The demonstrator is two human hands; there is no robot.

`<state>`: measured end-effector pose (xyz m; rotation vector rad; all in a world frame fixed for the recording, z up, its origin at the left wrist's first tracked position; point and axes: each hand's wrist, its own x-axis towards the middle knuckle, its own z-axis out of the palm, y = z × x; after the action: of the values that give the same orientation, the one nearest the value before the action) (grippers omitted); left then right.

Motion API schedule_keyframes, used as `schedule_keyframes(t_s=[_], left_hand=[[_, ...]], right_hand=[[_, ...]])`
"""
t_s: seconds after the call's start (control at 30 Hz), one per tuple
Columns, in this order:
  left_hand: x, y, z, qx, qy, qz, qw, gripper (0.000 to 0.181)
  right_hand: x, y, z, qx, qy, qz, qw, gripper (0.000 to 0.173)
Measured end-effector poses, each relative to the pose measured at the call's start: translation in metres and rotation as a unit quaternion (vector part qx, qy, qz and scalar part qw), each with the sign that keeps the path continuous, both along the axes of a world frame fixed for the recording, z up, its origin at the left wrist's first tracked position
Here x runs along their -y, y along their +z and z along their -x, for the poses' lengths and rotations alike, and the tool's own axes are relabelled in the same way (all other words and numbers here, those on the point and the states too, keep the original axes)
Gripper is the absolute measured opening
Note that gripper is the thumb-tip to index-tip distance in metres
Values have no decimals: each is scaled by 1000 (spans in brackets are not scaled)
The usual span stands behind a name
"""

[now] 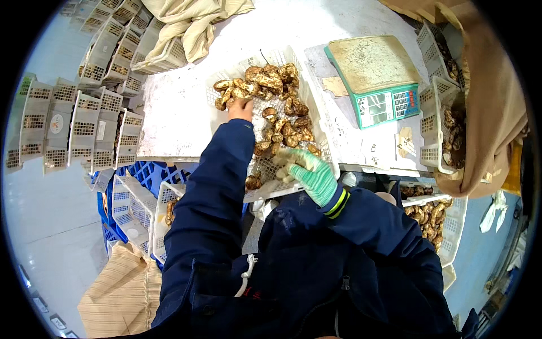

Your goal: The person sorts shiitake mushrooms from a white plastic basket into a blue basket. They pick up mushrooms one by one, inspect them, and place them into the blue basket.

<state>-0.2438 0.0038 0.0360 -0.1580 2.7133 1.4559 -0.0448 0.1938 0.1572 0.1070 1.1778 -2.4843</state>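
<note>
A white perforated plastic crate [319, 127] in front of me holds many brown-and-cream mushrooms [292, 133], apparently matsutake, in loose clusters. My bare left hand [240, 110] reaches to the crate's left side and touches mushrooms there; its fingertips are hidden among them, so a grip cannot be made out. Over the near part of the crate is my right hand [311, 171], in a green and cream knit glove. Its fingers are bent and apart, close to the nearest mushrooms, with nothing visible between them. A single mushroom [253, 181] lies near the crate's front left.
A green digital scale [374, 63] stands on the white table [173, 114], right of the crate. Paper slips [377, 153] lie before it. Stacked crates [80, 127] line the left; a cloth-draped crate [432, 127] of mushrooms stands right. More crates [135, 207] sit below table height.
</note>
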Motion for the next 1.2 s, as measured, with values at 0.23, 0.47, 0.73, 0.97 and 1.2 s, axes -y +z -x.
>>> schedule_keyframes(t_s=[0.23, 0.47, 0.73, 0.97, 1.2], left_hand=[[-86, -34, 66, 265, 262, -337, 865, 66], [-101, -52, 82, 183, 361, -211, 890, 49], [-61, 7, -21, 222, 75, -730, 643, 27], [-48, 23, -89, 296, -19, -747, 595, 34], [-53, 24, -111, 311, -4, -747, 588, 32]], right_hand=[[-4, -37, 17, 97, 75, -58, 991, 39], [-11, -44, 27, 112, 66, -21, 991, 39], [-24, -44, 39, 64, -24, -45, 997, 39], [-26, -41, 34, 52, -61, -103, 991, 31], [-34, -38, 33, 78, -64, -85, 991, 35]])
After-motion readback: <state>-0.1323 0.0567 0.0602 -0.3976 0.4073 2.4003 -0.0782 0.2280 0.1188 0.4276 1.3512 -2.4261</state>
